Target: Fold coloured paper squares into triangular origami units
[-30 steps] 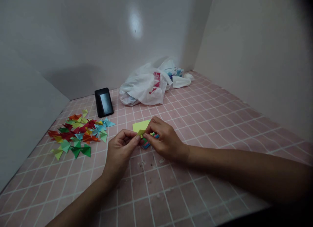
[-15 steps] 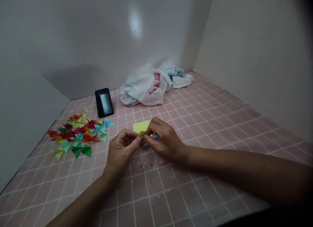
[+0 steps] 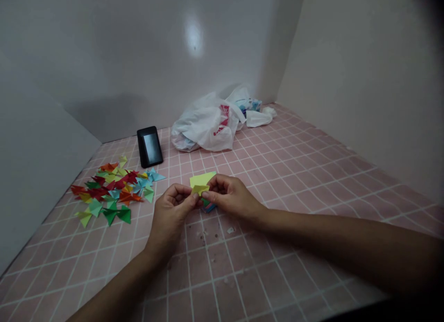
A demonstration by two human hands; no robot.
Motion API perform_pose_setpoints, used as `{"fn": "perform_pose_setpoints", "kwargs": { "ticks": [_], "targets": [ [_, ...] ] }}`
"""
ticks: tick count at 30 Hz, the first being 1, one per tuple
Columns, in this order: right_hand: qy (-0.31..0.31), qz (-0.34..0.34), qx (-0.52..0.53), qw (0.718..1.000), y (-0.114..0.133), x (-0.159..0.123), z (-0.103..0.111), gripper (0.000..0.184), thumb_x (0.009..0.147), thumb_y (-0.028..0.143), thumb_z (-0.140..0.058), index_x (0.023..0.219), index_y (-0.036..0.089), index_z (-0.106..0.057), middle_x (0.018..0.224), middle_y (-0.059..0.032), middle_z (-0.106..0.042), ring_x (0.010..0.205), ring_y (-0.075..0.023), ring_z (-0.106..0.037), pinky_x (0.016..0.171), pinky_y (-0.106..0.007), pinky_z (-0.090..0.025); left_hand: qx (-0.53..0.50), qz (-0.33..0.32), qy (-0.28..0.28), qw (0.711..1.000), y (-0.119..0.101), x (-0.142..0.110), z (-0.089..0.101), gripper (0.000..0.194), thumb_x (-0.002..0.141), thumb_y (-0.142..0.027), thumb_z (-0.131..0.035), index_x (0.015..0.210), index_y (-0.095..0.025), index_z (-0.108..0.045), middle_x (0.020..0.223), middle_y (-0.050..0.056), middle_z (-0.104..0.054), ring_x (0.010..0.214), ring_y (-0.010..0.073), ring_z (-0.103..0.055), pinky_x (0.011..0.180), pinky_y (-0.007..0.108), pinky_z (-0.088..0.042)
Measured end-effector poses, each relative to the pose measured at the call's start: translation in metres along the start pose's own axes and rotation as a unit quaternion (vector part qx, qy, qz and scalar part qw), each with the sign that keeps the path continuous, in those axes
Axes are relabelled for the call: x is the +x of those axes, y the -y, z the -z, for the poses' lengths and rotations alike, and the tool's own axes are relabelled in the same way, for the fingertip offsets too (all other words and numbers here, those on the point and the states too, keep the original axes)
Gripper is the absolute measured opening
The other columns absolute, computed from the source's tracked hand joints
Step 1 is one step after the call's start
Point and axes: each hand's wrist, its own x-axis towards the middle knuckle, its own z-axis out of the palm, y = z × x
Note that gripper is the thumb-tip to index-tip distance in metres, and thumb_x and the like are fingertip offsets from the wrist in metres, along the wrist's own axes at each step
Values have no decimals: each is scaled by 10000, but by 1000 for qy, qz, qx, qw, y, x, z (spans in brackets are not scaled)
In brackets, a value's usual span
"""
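Between my two hands is a small folded piece of yellow origami paper (image 3: 200, 189). My left hand (image 3: 173, 206) pinches its left side between thumb and index finger. My right hand (image 3: 232, 197) pinches its right side, fingers curled. Just behind and under it lies a stack of coloured paper sheets (image 3: 203, 179), yellow on top, with green and blue edges showing below; my hands partly cover the stack. To the left spreads a pile of folded paper pieces (image 3: 110, 211) in red, orange, yellow, green and light blue.
A black device with a screen (image 3: 150, 147) leans upright behind the pile. White plastic bags (image 3: 208, 123) lie against the back wall. Pink tiled covering (image 3: 312, 174) spans the surface, with walls at left, back and right. Small scraps (image 3: 231, 230) lie nearer me.
My right fingers have shifted slightly, and more of the folded yellow paper's face now shows between my hands. The whole view has moved a little; the pile and bags stay in place.
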Motion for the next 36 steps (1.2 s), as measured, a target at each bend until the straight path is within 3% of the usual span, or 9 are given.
{"fn": "perform_pose_setpoints", "kwargs": {
  "ticks": [10, 14, 27, 33, 36],
  "targets": [
    [18, -39, 95, 995, 0, -2, -3, 154, 769, 252, -667, 687, 172, -564, 690, -2, -613, 634, -111, -526, 588, -250, -403, -17, 22, 7, 1000, 1, 0, 0, 263, 655, -251, -844, 774, -155, -631, 692, -23, -701, 631, 98, -668, 647, 194, -525],
    [26, -43, 97, 994, 1, -2, -3, 183, 764, 287, -679, 688, 169, -560, 654, 12, -584, 576, -93, -461, 531, -235, -341, -15, 19, 10, 1000, 1, 1, 1, 258, 658, -259, -842, 775, -151, -638, 684, -24, -700, 628, 96, -665, 644, 191, -527],
    [37, -35, 71, 996, 1, -2, 0, 200, 781, 296, -658, 675, 176, -538, 649, 6, -582, 567, -94, -466, 505, -226, -338, -16, 30, 9, 999, -2, 0, -2, 275, 633, -269, -847, 758, -157, -628, 688, -16, -700, 620, 106, -665, 633, 209, -534],
    [24, 13, 66, 997, 0, 2, 2, 212, 766, 302, -706, 869, 201, -550, 725, 20, -605, 649, -124, -554, 583, -253, -448, 27, 11, 26, 999, -1, 2, 1, 229, 667, -281, -831, 760, -157, -663, 707, -11, -689, 624, 106, -638, 610, 208, -511],
    [15, 40, 21, 999, 1, 3, 4, 125, 756, 252, -679, 762, 186, -573, 738, 15, -575, 669, -123, -548, 610, -265, -464, 54, 4, 53, 997, -1, 2, 2, 195, 702, -291, -808, 784, -157, -693, 724, -6, -687, 627, 101, -618, 606, 204, -496]
  ]
}}
